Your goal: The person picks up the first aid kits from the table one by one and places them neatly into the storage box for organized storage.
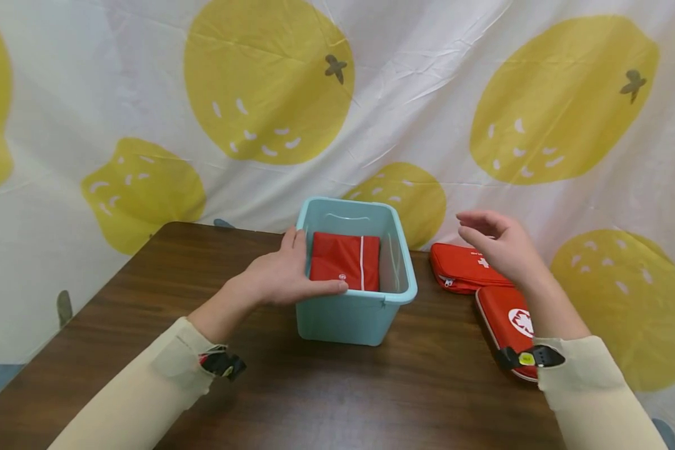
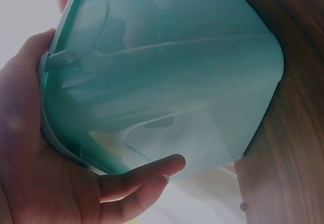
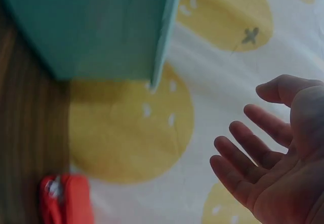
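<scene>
A light blue bin [image 1: 340, 322] stands upright on the brown table, with a red pouch [image 1: 343, 259] with a white stripe inside it. My left hand [image 1: 278, 272] rests on the bin's near left corner, thumb along the front rim and fingers against the left side; in the left wrist view the hand [image 2: 55, 183] lies against the rim with fingers extended along the outer wall. My right hand [image 1: 500, 244] hovers right of the bin, above the red cases, holding nothing. The right wrist view shows that hand [image 3: 283, 158] with fingers loosely bent and apart, away from the bin [image 3: 96, 31].
Right of the bin lie a red case [image 1: 464, 269] with a white cross and, nearer, another red case [image 1: 509, 319] with a round white emblem, partly behind my right forearm. A white cloth [image 1: 416, 69] with yellow lemons hangs behind the table [image 1: 247, 387].
</scene>
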Motion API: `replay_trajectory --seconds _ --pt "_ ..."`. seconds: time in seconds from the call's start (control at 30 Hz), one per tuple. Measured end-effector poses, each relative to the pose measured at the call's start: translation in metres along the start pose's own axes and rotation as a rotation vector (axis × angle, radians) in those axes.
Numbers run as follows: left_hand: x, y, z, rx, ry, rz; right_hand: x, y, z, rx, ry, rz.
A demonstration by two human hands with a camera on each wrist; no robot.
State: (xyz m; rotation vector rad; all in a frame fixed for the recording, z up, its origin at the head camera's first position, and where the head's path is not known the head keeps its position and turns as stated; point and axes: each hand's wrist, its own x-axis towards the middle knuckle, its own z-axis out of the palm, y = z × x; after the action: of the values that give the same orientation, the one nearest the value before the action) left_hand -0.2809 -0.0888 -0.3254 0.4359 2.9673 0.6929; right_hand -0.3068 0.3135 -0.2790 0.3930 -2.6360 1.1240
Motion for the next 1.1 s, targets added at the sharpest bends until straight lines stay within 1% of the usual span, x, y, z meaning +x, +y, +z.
replay_trajectory --seconds 0.07,0.27,0.43,0.57,0.67,0.77,0.83,0.9,0.97,1.1 --pt "0.000 0.001 0.000 0.002 -0.001 0.002 -0.009 0.014 -0.005 -0.041 -0.004 0.023" --pt "0.000 0.002 0.000 -0.005 -0.008 -0.008 -0.034 0.054 -0.019 -0.137 -0.008 0.056" --pt "0.001 0.002 -0.002 -0.001 -0.015 -0.008 -0.052 0.083 -0.031 -0.196 -0.048 0.132" --pt "0.000 0.000 -0.003 0.000 -0.011 -0.009 -0.060 0.103 -0.040 -0.299 -0.108 0.158" --pt "0.000 -0.001 -0.003 -0.006 -0.012 -0.015 -0.064 0.115 -0.047 -0.386 -0.202 0.175" --pt "-0.001 -0.004 -0.003 -0.008 -0.013 -0.017 -0.068 0.125 -0.050 -0.437 -0.310 0.202" --pt "0.000 -0.006 -0.003 -0.008 -0.012 -0.016 -0.071 0.131 -0.049 -0.447 -0.357 0.222" --pt "0.000 -0.007 -0.003 -0.011 -0.013 -0.013 -0.073 0.135 -0.048 -0.445 -0.386 0.251" --pt "0.000 -0.007 -0.003 -0.014 -0.014 -0.012 -0.075 0.138 -0.047 -0.446 -0.404 0.278" --pt "0.000 -0.008 -0.004 -0.018 -0.019 -0.015 -0.076 0.140 -0.046 -0.446 -0.420 0.293"
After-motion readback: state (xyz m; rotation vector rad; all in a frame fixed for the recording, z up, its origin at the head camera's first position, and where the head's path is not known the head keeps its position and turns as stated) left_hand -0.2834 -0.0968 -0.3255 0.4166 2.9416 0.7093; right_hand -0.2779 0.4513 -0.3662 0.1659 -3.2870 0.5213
